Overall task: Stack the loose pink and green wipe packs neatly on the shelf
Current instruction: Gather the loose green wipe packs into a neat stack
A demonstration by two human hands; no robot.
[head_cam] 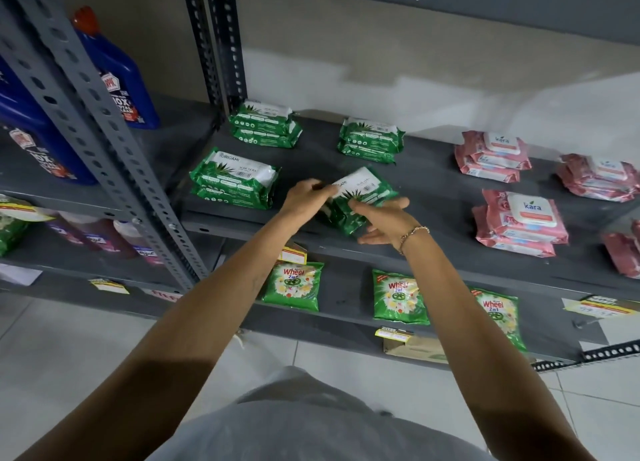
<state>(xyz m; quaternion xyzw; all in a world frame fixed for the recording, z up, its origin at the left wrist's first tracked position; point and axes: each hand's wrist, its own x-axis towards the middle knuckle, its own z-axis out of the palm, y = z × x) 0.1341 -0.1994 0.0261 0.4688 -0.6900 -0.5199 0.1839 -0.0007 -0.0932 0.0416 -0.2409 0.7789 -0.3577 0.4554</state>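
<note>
On the dark grey shelf (433,183), both hands hold a green wipe pack (363,190) at the front middle, tilted over another green pack beneath it. My left hand (308,197) pinches its left end. My right hand (384,218) grips its near edge. Other green stacks lie at the front left (235,180), back left (265,123) and back middle (370,138). Pink wipe stacks lie to the right: back (491,156), front (519,223), far right (599,176), and one cut off by the frame edge (623,253).
Green detergent pouches (294,286) lie on the shelf below, with price tags on its edge. Blue cleaner bottles (117,73) stand on the left rack behind a perforated grey upright (104,142). Purple bottles (97,235) lie lower left. A pale wall backs the shelf.
</note>
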